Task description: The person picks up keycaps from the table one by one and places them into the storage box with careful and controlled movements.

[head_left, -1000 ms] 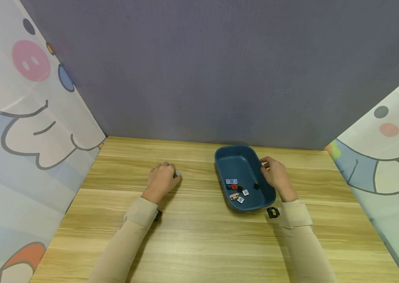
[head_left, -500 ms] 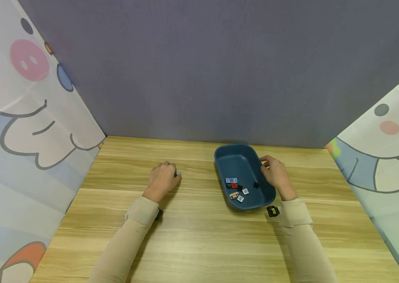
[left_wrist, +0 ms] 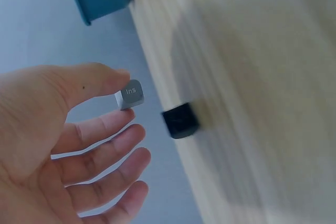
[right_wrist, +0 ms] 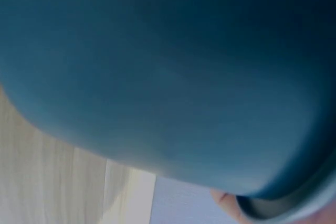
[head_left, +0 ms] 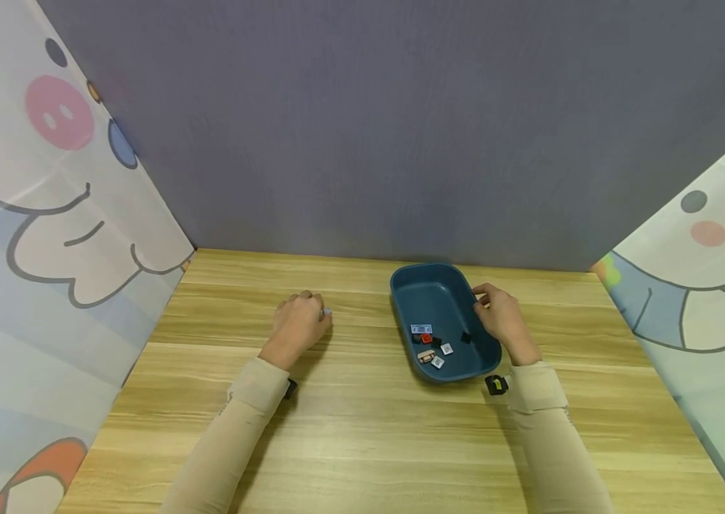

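Observation:
In the left wrist view, a grey keycap (left_wrist: 130,94) marked "Ins" is pinched between thumb and index finger of my left hand (left_wrist: 89,140). A black keycap (left_wrist: 180,120) rests on the wooden table near those fingers, apart from them. The head view has this left hand (head_left: 300,327) left of a dark blue plastic bin (head_left: 429,289), the pinched keycap (head_left: 327,311) just peeking out. My right hand (head_left: 502,319) grips the bin's right rim. Its wall (right_wrist: 168,98) fills most of the right wrist view, a fingertip (right_wrist: 227,201) showing at the rim.
Several small pieces lie inside the bin: a light printed one (head_left: 421,329), a red one (head_left: 427,338), a beige one (head_left: 426,356), white ones and black ones. A grey panel (head_left: 375,143) stands behind the table (head_left: 362,442), with printed curtains on both sides.
My left hand has shifted very slightly up and to the right, still pinching the grey keycap. The right hand keeps its grip, and the bin stays in place.

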Available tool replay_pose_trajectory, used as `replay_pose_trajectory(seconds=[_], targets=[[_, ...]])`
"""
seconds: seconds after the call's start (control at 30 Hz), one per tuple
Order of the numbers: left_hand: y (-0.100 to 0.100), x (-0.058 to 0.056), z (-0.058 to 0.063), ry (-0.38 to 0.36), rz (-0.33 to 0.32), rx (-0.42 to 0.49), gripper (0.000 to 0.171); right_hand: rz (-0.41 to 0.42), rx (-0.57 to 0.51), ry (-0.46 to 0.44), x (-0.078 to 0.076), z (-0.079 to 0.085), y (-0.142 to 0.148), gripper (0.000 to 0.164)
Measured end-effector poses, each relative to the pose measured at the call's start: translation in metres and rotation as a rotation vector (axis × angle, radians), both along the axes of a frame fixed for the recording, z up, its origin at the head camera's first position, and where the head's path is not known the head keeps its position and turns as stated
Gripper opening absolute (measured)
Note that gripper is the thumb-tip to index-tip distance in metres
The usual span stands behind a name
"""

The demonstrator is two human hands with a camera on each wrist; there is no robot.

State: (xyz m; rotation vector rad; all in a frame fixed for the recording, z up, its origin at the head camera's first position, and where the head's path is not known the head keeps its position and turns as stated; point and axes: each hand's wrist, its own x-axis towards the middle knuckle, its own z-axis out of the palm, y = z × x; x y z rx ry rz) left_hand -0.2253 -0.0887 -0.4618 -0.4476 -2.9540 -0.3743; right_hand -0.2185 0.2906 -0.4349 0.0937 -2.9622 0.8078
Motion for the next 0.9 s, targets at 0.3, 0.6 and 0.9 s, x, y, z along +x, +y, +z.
replay_pose_trajectory(seconds=[0.3, 0.6, 0.9], targets=[[0.016, 0.01, 0.021, 0.07, -0.036, -0.027, 0.023, 0.001, 0.004, 0.016, 0.0, -0.001, 0.001, 0.03], [0.041, 0.018, 0.032, 0.194, -0.114, -0.057, 0.02, -0.005, 0.003, 0.008, 0.001, -0.002, 0.001, 0.031], [0.073, 0.026, 0.038, 0.242, -0.207, -0.037, 0.017, -0.006, -0.002, 0.008, 0.001, -0.002, 0.001, 0.031]])
